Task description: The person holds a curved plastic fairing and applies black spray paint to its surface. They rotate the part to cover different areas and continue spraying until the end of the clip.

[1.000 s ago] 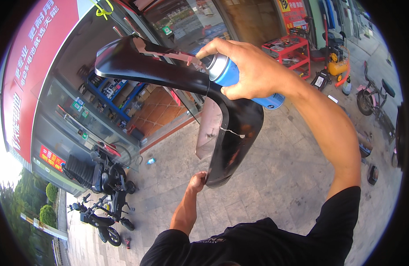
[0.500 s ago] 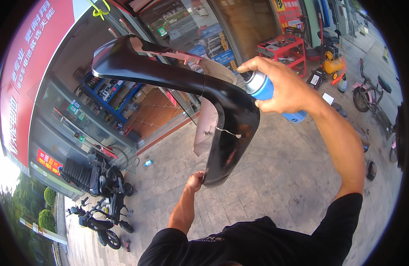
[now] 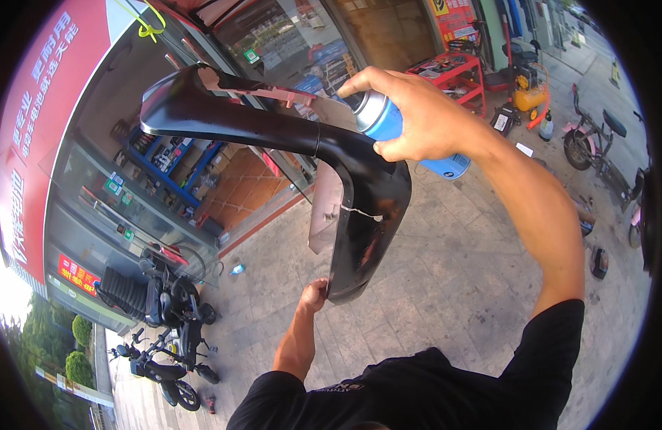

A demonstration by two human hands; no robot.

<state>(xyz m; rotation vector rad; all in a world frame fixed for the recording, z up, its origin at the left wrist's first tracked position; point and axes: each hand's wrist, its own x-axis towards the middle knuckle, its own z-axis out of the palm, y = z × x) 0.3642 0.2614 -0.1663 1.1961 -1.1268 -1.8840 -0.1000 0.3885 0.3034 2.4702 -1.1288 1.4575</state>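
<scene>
A long, bent vehicle body panel (image 3: 273,130), glossy black outside and pinkish on the inner side, is held up in front of me. A pale jagged crack runs across its lower section, where reddish patches show through the black. My left hand (image 3: 315,294) grips the panel's bottom end, its fingers partly hidden behind the edge. In my right hand (image 3: 424,118) is a blue spray can (image 3: 384,122), tilted with its black nozzle toward the upper left. The index finger rests on the nozzle, and the can is in front of the panel's bend. No spray mist is visible.
A red tool cart (image 3: 456,82) and a yellow air compressor (image 3: 529,98) stand at the far right, near a small bike (image 3: 585,140). Electric scooters (image 3: 169,362) are parked at the left. Behind the panel is an open shop doorway with blue shelving (image 3: 166,168).
My right hand has moved left with the spray can, across the panel's bend. The panel has shifted slightly left in view; my left hand keeps its grip.
</scene>
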